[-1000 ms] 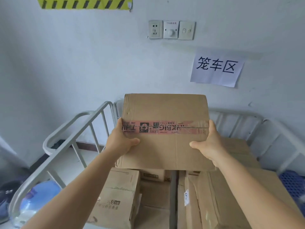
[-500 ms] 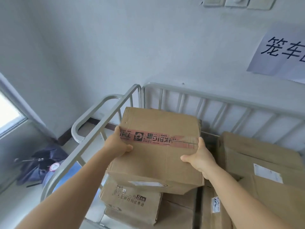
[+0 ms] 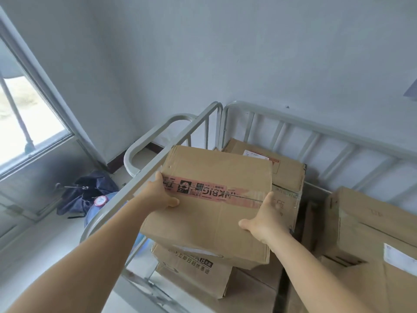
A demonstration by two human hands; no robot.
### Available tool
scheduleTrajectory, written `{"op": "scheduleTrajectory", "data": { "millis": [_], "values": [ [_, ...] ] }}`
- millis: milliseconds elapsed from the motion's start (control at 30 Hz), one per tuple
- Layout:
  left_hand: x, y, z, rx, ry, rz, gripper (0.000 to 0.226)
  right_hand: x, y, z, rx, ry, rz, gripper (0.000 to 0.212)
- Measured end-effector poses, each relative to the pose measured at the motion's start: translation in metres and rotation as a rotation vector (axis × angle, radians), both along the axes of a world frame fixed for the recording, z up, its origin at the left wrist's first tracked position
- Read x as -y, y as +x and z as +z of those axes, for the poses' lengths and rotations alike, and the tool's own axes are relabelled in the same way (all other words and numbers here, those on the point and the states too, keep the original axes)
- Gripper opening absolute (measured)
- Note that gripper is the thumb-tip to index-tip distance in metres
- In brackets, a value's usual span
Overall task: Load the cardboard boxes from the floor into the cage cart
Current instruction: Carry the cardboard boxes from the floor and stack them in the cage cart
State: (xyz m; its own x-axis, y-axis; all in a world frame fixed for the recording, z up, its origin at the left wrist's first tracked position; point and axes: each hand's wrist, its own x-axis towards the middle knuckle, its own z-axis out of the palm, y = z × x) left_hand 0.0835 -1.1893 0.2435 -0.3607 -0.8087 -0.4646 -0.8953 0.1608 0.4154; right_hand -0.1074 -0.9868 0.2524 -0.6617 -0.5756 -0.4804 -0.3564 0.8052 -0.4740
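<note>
Presently held: one taped box over the cart

Item 1, box (image 3: 216, 206): brown cardboard, sealed across the top with a printed pink tape band. Sits inside the cart (image 3: 158, 141) at its left side, over a printed box (image 3: 194, 272) below; whether the two are touching cannot be told.

Item 2, left hand (image 3: 160, 195): arm extended forward from lower left, passing over the cart's left rail. Palm against the box's left edge, thumb laid on the top face beside the tape, fingers wrapped round the side and out of sight.

Item 3, right hand (image 3: 265, 219): arm extended from lower right. Thumb spread over the top near the right edge, fingers curled down the right side, grasping the box.

Item 4, other contents: labelled box (image 3: 284, 168) behind the held one, large box (image 3: 370, 240) at right.

Item 5, surroundings: dark bag (image 3: 88, 190) on the floor outside the rail, window (image 3: 24, 118) at left.
</note>
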Motion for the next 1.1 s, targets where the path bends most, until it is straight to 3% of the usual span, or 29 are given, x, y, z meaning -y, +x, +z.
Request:
{"op": "scheduleTrajectory", "data": {
  "millis": [167,333,700,967,1100],
  "values": [
    [-0.025,-0.001,-0.006,0.032,-0.078,0.044,0.097,-0.006,0.010,0.000,-0.030,0.030,0.027,0.114],
    [-0.059,0.000,-0.005,0.094,-0.211,0.031,0.066,-0.020,0.012,0.001,-0.046,-0.007,0.068,0.113],
    [-0.134,0.006,-0.005,0.084,-0.150,-0.103,0.069,-0.042,0.049,-0.002,0.113,-0.095,0.130,0.114],
    [-0.129,0.019,-0.017,0.133,-0.143,-0.221,0.089,-0.033,0.082,-0.008,0.204,-0.053,0.166,0.109],
    [-0.124,0.020,-0.027,0.163,-0.179,-0.263,0.090,-0.030,0.087,-0.015,0.161,-0.043,0.174,0.107]
  ]
}}
